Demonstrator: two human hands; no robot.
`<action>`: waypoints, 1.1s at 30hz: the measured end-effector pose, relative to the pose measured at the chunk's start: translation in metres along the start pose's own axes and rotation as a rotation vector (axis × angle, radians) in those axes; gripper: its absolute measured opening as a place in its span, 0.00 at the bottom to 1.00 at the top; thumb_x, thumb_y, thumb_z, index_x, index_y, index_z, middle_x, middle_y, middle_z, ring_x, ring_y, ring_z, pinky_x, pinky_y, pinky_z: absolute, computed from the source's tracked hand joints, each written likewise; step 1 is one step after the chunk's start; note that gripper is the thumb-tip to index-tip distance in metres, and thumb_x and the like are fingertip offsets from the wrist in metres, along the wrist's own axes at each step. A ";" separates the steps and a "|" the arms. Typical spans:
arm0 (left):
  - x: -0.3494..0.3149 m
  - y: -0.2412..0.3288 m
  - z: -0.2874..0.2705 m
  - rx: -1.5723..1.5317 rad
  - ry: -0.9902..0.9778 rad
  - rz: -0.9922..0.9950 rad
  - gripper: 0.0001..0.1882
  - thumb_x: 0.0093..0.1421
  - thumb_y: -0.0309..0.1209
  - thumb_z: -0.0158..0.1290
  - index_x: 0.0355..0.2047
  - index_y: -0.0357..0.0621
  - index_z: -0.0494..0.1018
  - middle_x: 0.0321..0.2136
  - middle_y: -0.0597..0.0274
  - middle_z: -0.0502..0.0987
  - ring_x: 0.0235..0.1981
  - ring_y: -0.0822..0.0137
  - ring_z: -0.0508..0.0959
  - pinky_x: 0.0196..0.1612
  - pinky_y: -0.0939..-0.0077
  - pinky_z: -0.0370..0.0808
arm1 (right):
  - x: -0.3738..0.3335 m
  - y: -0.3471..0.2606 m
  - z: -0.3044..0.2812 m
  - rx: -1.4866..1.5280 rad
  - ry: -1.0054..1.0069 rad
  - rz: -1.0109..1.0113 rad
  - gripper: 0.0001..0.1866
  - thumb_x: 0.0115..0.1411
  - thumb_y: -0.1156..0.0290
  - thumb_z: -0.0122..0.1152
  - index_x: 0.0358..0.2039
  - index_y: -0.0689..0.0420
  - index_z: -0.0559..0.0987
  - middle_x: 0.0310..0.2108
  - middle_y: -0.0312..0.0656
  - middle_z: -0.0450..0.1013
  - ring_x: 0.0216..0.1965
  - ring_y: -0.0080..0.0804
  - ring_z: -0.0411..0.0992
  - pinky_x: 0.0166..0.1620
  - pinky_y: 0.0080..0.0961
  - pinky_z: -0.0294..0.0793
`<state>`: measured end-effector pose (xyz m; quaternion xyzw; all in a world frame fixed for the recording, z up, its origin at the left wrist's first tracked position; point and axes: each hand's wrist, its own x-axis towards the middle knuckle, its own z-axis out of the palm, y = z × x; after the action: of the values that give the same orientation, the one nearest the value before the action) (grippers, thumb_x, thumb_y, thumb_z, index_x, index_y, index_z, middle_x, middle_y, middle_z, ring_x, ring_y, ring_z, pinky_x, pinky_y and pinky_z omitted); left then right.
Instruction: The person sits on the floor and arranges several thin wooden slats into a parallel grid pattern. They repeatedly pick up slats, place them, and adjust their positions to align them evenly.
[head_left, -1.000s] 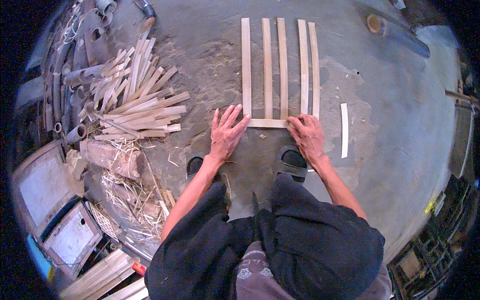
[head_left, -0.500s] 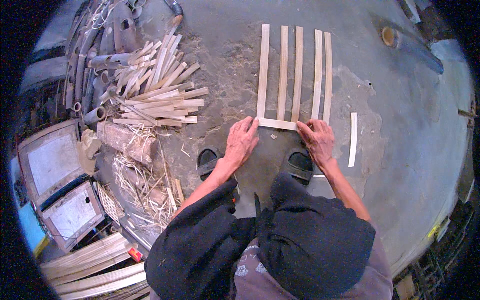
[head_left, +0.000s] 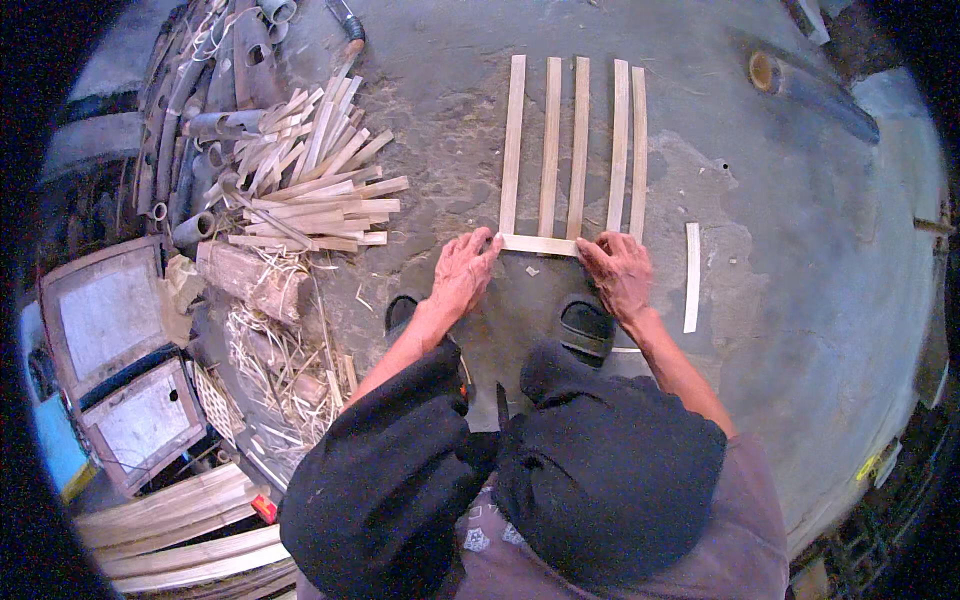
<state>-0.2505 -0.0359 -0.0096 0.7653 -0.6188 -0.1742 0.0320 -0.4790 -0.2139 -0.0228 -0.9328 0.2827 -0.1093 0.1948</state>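
Note:
A short bamboo strip (head_left: 539, 244) lies crosswise in front of me, at the near ends of several long bamboo strips (head_left: 550, 150) laid lengthwise side by side on the floor. My left hand (head_left: 465, 272) pinches its left end between thumb and fingers. At its right end, my right hand (head_left: 618, 277) is closed on the strip in the same way, with the near ends of the two rightmost long strips just beyond the fingers. Whether the crosswise strip rests on the long ones or only abuts them, I cannot tell.
One loose strip (head_left: 691, 278) lies to the right. On the left are a heap of short strips (head_left: 320, 205), a wooden block (head_left: 250, 280) and shavings (head_left: 275, 360). A knife-like tool (head_left: 348, 25) lies at the far left, a bamboo tube (head_left: 815, 95) at the far right.
The whole view has shifted slightly, so everything appears a little further left. Both hands keep their hold on the crosswise strip, and the strips look unmoved relative to one another.

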 end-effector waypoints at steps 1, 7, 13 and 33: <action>-0.003 -0.006 -0.003 0.087 0.005 0.018 0.24 0.57 0.28 0.50 0.56 0.50 0.69 0.54 0.53 0.67 0.57 0.52 0.67 0.58 0.57 0.64 | 0.000 -0.004 0.004 0.009 -0.001 -0.009 0.12 0.58 0.60 0.61 0.42 0.40 0.81 0.35 0.32 0.70 0.42 0.33 0.70 0.42 0.34 0.69; 0.037 -0.038 -0.035 0.275 -0.160 0.220 0.14 0.60 0.39 0.48 0.43 0.57 0.80 0.51 0.56 0.70 0.55 0.56 0.68 0.56 0.60 0.66 | 0.002 -0.003 0.010 0.021 0.054 -0.014 0.12 0.57 0.60 0.63 0.42 0.39 0.82 0.36 0.31 0.71 0.42 0.32 0.70 0.41 0.32 0.69; 0.088 -0.035 -0.062 0.261 -0.457 0.340 0.08 0.57 0.36 0.51 0.32 0.50 0.78 0.46 0.59 0.73 0.52 0.58 0.71 0.50 0.60 0.70 | 0.000 -0.005 0.006 0.010 0.047 0.019 0.14 0.56 0.64 0.60 0.43 0.38 0.80 0.36 0.34 0.71 0.42 0.35 0.71 0.42 0.36 0.69; 0.045 0.020 -0.023 -0.160 0.105 0.119 0.22 0.54 0.32 0.58 0.49 0.43 0.71 0.45 0.55 0.72 0.50 0.54 0.71 0.57 0.58 0.64 | 0.095 -0.029 0.011 0.207 -0.088 0.119 0.21 0.59 0.65 0.60 0.52 0.56 0.70 0.40 0.47 0.71 0.39 0.47 0.74 0.39 0.42 0.76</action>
<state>-0.2541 -0.0877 0.0067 0.7304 -0.6447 -0.1804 0.1358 -0.3839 -0.2432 -0.0113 -0.8933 0.3160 -0.0850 0.3082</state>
